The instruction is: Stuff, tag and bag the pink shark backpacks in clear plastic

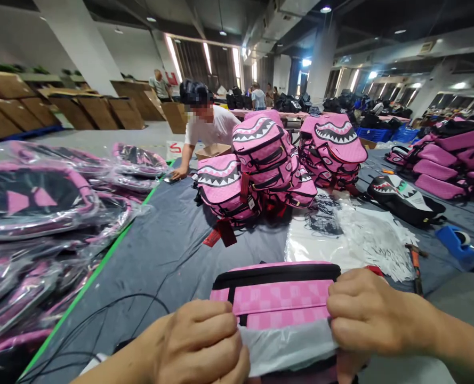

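A pink checked backpack (280, 298) with black trim lies right in front of me, at the bottom centre of the head view. A whitish plastic bag (290, 344) covers its lower part, its edge running across between my hands. My left hand (205, 341) is closed on the bag's edge at the left side. At the right side my right hand (370, 314) is closed on the bag too, knuckles against the pink fabric. The fingertips of both hands are mostly hidden.
Pink shark-mouth backpacks (224, 184) are piled mid-table. Bagged backpacks (40, 202) lie left of the green edge. Clear bags (316, 229), a black backpack (404, 200), a hammer (416, 266) and a blue tape dispenser (460, 245) lie to the right. A person (210, 125) leans over the far side.
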`<state>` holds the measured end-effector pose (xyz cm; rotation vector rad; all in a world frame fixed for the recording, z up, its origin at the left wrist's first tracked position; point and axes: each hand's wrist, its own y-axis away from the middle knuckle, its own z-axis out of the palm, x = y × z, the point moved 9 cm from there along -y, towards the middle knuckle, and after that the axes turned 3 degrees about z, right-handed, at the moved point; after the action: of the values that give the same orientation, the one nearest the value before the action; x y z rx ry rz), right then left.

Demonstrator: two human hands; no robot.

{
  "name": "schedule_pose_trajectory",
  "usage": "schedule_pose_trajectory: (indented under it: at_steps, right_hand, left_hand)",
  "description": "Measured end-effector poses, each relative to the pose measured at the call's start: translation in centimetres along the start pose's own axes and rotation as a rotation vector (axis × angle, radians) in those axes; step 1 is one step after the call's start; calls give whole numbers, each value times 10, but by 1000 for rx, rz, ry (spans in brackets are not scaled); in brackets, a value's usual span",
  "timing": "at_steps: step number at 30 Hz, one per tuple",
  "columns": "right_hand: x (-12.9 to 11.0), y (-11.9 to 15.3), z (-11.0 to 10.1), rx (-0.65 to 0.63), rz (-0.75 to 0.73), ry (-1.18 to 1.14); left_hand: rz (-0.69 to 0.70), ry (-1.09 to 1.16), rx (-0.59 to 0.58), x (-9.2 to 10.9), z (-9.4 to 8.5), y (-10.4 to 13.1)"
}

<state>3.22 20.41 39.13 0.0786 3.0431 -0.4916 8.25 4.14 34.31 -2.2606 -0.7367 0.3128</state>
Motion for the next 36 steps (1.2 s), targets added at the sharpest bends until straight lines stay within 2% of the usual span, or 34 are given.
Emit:
schedule_pose_trajectory:
  at_steps: [5, 8, 12, 15, 17, 21, 22, 24, 26, 27, 28, 29, 31, 32, 34, 36]
  right_hand:
    - [-14, 1, -1, 22, 2, 172]
    - [-25, 9, 3, 126, -63, 335]
    - [-29, 22, 0, 350, -61, 484]
    - [-21, 24, 4, 316, -21, 454]
    - [-19, 25, 4, 306, -34, 454]
    - [-15, 32, 2, 405, -95, 515]
    - [-14, 34, 3, 425, -103, 535]
    - [-9, 35, 5, 438, -121, 565]
    - [-7, 35, 7, 440, -157, 586]
    - [-6, 35, 8, 439, -166, 598]
    - [-4, 34, 8, 435, -169, 612]
    - [-2, 34, 7, 436, -171, 627]
    - [2, 34, 7, 441, -166, 647]
    - [5, 34, 7, 449, -166, 652]
    - [11, 38, 9, 463, -167, 658]
    - [19, 43, 10, 477, -154, 640]
  left_hand:
    - [-75, -214, 137, 11, 4, 25]
    - [-57, -325, 171, 14, 7, 30]
    - [104, -398, 298, 17, -1, 28]
    - [268, -370, 245, 13, 2, 24]
    - [310, -306, 183, 7, 2, 21]
    - [172, -147, 8, -15, -4, 3]
    - [163, -86, 8, -17, -9, -5]
    - [69, 14, 114, -28, -25, -30]
    - [-128, 92, 191, -49, -31, -62]
    - [-237, 139, 135, -59, -24, -79]
    - [-307, 218, -5, -65, -7, -96]
    - [-340, 322, -195, -64, 14, -109]
    - [-343, 529, -575, -49, 52, -118]
    - [-346, 580, -691, -42, 62, -118]
    - [-342, 518, -759, -36, 73, -116]
    - [-334, 277, -741, -38, 76, -111]
